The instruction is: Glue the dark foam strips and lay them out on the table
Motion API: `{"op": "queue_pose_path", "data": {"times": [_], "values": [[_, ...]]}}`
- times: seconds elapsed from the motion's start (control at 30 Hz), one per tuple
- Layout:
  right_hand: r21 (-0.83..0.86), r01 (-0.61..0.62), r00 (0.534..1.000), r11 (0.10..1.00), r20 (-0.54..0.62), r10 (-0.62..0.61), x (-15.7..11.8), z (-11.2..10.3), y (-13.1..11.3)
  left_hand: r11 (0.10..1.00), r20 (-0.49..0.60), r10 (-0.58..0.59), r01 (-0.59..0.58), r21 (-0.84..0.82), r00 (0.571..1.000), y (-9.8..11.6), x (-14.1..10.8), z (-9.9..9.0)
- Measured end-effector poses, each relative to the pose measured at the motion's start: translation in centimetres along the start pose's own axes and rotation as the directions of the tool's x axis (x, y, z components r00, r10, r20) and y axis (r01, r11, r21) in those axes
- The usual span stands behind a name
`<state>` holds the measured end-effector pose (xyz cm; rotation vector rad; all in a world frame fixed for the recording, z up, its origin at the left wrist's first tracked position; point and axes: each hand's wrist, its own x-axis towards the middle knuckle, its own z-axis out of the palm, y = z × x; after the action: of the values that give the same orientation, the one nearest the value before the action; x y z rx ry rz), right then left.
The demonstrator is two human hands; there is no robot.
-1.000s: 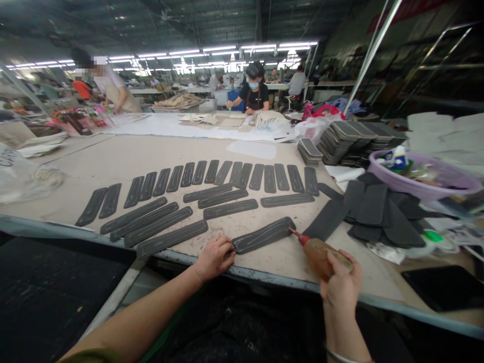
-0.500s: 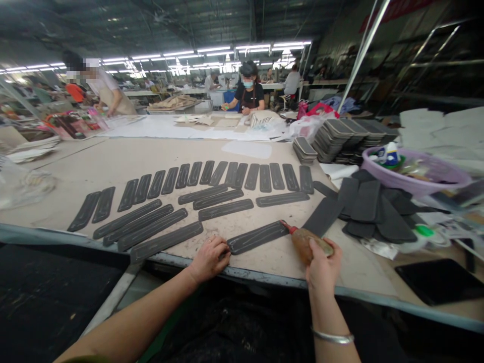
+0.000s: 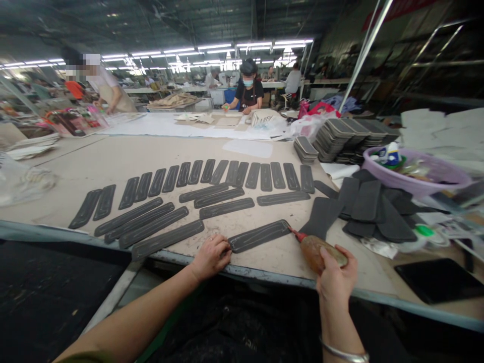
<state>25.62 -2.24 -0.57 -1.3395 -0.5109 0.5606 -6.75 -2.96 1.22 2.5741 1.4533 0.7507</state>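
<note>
A dark grey padded strip [image 3: 260, 236] lies aslant near the table's front edge, with pale glue lines along its face. My left hand [image 3: 212, 257] is closed at the strip's left end, fingertips on its edge. In my right hand [image 3: 338, 276] is an amber glue bottle [image 3: 314, 253], tipped on its side with fingers wrapped round it. Its red nozzle [image 3: 297, 233] points at the strip's right end. Left of my hands lies a row of longer strips [image 3: 168, 240], and behind them an arc of shorter strips [image 3: 183, 175], many with similar pale lines.
On the right are a heap of bare grey pieces [image 3: 366, 201], a purple basin [image 3: 416, 174] with small items, and a black tablet-like slab [image 3: 440, 281]. Stacked pads [image 3: 333, 138] stand behind. Across the beige table [image 3: 151, 151], people [image 3: 247, 93] work at the far side.
My right hand has moved right with the glue bottle, taking the nozzle to the strip's right corner. My left hand stays at the left end.
</note>
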Motion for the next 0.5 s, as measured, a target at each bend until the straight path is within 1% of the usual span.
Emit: {"op": "queue_pose_path", "data": {"times": [0.1, 0.33, 0.4, 0.5], "values": [[0.017, -0.024, 0.999, 1.000, -0.022, 0.024, -0.5, -0.1, -0.4, 1.000, 0.004, -0.004, 0.004, -0.002, 1.000, 0.0, -0.1, 0.0], [0.082, -0.125, 0.991, 0.989, 0.062, 0.120, -2.4, -0.1, -1.7, 1.000, 0.006, -0.008, 0.008, -0.001, 1.000, -0.1, -0.2, 0.2], [0.082, -0.096, 0.995, 0.992, 0.038, 0.093, -2.6, -0.1, -2.0, 1.000, 0.004, -0.008, 0.008, 0.005, 1.000, -0.2, -0.2, 0.2], [0.094, 0.013, 0.997, 0.996, -0.071, -0.006, -2.4, -0.3, -2.5, 1.000, 0.008, -0.006, 0.006, 0.012, 1.000, -0.2, -0.2, 0.2]]}}
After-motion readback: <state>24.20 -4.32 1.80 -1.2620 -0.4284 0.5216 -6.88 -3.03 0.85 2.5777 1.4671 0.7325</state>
